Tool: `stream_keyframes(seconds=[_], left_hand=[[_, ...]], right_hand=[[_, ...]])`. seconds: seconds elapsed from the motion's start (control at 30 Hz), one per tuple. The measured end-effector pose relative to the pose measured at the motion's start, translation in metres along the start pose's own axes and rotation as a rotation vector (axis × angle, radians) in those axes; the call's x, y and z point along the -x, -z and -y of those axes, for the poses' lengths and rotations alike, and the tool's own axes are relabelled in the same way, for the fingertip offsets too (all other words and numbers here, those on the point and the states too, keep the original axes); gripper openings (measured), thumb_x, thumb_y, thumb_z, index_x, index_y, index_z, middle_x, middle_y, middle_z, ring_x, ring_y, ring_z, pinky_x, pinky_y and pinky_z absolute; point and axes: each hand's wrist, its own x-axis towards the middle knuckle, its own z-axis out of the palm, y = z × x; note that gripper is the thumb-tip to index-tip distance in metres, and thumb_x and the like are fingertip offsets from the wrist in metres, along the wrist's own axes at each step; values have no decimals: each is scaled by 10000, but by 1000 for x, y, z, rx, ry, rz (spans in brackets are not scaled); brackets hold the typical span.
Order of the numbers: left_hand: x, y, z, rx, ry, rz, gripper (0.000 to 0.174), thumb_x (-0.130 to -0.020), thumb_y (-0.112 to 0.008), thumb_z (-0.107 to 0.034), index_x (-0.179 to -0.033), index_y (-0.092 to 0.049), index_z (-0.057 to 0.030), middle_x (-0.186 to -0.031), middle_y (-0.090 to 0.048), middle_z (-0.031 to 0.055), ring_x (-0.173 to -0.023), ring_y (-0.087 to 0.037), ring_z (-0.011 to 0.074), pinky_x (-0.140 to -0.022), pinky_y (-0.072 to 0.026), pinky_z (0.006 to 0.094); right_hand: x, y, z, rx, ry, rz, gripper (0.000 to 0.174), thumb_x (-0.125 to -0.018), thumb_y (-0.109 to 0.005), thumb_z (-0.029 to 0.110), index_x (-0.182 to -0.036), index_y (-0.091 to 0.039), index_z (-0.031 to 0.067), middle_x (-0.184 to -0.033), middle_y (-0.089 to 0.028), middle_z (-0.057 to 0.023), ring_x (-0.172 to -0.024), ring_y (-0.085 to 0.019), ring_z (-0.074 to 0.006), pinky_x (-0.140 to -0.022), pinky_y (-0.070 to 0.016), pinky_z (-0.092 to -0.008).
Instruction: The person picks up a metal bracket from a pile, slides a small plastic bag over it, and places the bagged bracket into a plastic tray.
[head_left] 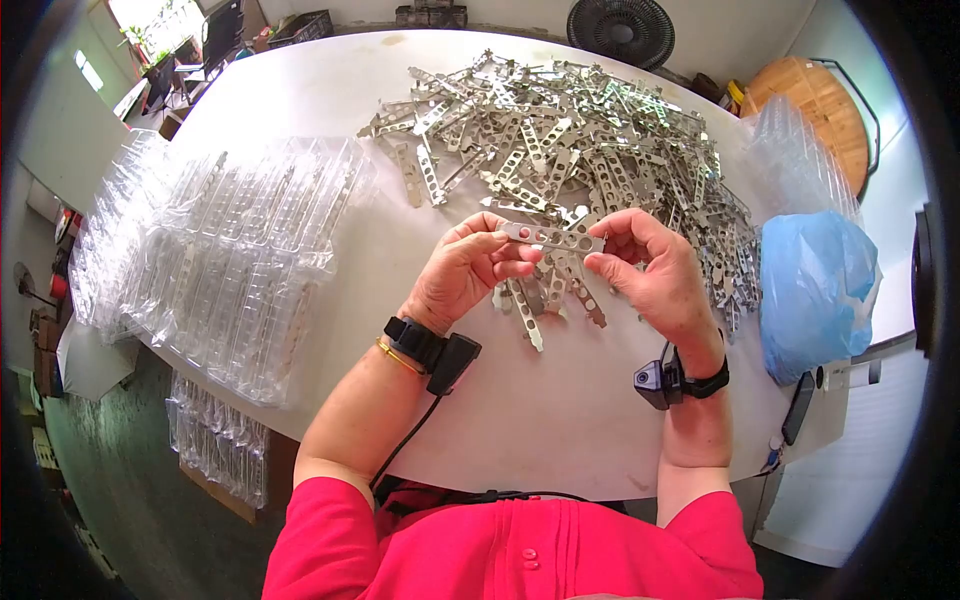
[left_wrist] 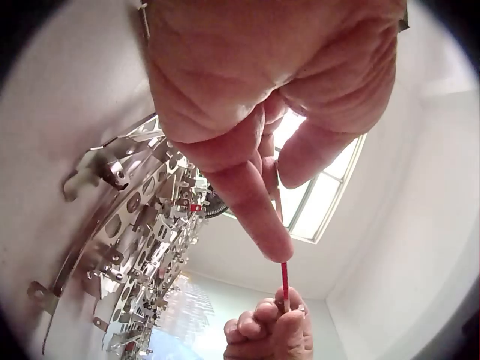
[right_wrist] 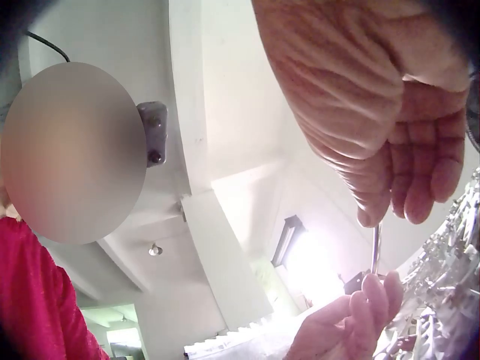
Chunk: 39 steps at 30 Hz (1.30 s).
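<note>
So that its holes are facing me, I am pinching the metal strip (head_left: 551,237) level between the fingers (head_left: 505,250) of my left hand (head_left: 465,275) and right hand (head_left: 655,278), clear of the pile (head_left: 590,140).

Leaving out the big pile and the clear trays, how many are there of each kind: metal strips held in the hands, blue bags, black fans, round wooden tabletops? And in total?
Metal strip, pinched by left hand and right hand: 1
Blue bag: 1
Black fan: 1
Round wooden tabletop: 1
Total: 4
</note>
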Motion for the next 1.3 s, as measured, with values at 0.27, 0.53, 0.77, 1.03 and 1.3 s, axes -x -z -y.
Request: stream_keyframes(seconds=[0.27, 0.53, 0.77, 1.03, 1.3], left_hand=[[-1, 4, 1, 17, -24, -9, 105, -985, -488, -33, -1061, -553, -6, -1144, -649, 240, -969, -699, 287, -820, -599, 368], [0, 5, 0, 24, -34, 20, 120, -994, -490, -49, -1086, -565, -31, -1143, -649, 243, -965, -695, 291, -820, -593, 374], [-1, 5, 0, 37, -37, 29, 120, -1001, -489, -62, -1088, -568, -33, -1142, -648, 248, -953, -697, 292, -804, -596, 379], [0, 5, -1, 29, -40, 46, 111, -1002, -491, -70, -1077, -566, -37, -1153, -645, 244, -958, -696, 292, -799, -595, 379], [0, -1, -2, 13, -69, 45, 92, -994, -513, -69, -1067, -565, -48, -1257, -599, 237, -993, -683, 275, -794, -588, 378]], right_hand=[[0, -4, -2, 41, 53, 9, 216, -860, -739, 29, -1044, -627, 14, -812, -682, -16, -730, -635, -49, -653, -511, -218], [1, -6, -3, 51, 21, 18, 228, -846, -758, 57, -1025, -624, 12, -795, -691, -28, -719, -644, -59, -643, -512, -228], [2, -7, -2, 61, -6, 36, 236, -841, -766, 69, -1021, -623, 14, -762, -685, -25, -690, -638, -59, -612, -505, -232], [3, -8, -1, 36, -19, 58, 201, -869, -742, 84, -1004, -609, 16, -680, -650, -10, -531, -559, -44, -469, -413, -227], [2, -14, -10, 60, -17, 59, 159, -925, -685, 147, -943, -612, 6, -670, -628, -11, -616, -576, -39, -527, -440, -239]])
